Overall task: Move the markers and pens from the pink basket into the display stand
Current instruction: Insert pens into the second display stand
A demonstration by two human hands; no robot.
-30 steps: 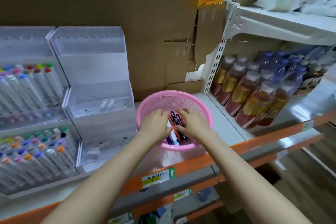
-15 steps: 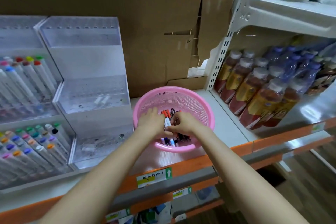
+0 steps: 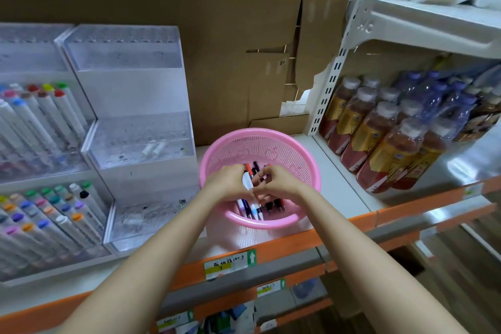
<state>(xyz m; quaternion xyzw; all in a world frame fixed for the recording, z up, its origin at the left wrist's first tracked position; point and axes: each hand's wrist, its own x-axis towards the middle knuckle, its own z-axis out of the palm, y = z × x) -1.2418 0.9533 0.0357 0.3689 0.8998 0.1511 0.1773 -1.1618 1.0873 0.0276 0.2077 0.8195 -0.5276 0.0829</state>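
White shelving (image 3: 339,171) is occupied by the pink basket (image 3: 271,223), set just right of the clear display stand (image 3: 135,89). Inside, pens (image 3: 254,210) are gripped by the curled left hand (image 3: 225,183) and pinched by the right hand (image 3: 280,183).

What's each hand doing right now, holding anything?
Left hand: fingers curled round a white marker in the pink basket.
Right hand: fingers curled among the pens; grip cannot be told.
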